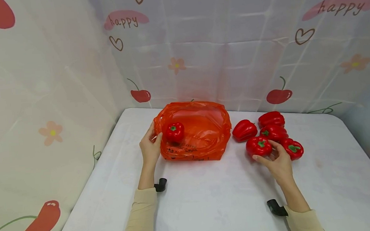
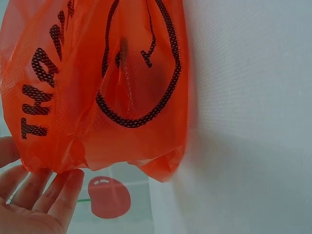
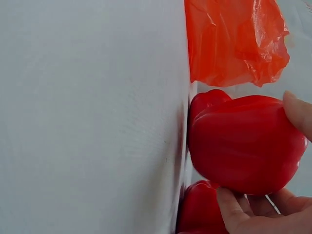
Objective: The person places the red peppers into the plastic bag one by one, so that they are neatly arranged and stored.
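An orange plastic bag (image 1: 203,153) with black print lies on the table with its mouth spread open. My left hand (image 1: 150,147) grips the bag's left rim between thumb and fingers; in the left wrist view, the fingertips (image 2: 73,180) are at the bag's edge. Inside the bag, toward its left, sits one red bell pepper (image 1: 175,132) with a green stem end. To the right of the bag, my right hand (image 1: 278,162) holds another red bell pepper (image 3: 246,146) between thumb and fingers, close over the table. Several more bell peppers (image 1: 244,130) lie grouped around it.
The white table (image 1: 215,198) runs back to a patterned curtain (image 1: 226,56), and another curtain side (image 1: 44,103) stands along the left. A black wrist piece (image 1: 160,184) is by the left forearm, and another (image 1: 277,208) by the right.
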The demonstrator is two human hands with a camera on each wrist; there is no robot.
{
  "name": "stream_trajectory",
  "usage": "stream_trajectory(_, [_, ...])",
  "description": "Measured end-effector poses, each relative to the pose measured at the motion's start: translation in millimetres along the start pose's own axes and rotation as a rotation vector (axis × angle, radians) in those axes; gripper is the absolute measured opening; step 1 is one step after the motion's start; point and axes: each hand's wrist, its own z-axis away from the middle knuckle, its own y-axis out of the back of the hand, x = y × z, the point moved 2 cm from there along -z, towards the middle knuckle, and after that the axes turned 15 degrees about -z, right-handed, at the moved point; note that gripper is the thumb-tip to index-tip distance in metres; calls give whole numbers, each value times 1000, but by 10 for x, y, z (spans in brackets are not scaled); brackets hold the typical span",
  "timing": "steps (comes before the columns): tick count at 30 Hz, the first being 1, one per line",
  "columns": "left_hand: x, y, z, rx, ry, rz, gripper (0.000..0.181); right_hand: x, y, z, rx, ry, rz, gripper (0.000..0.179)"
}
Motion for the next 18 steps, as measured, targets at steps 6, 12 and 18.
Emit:
stream_trajectory(6, [-5,-4,-9,1,-9,-7,56,-205,-8,16,78,69,-39,79])
stream_trajectory(12, [5,-7,-1,-12,19,2,55,-587,-122,21,79,213,-162,74])
stream_trajectory(18, [-1,4,-5,-2,10,6,55,-930,-418,27,-19,303,-275,70])
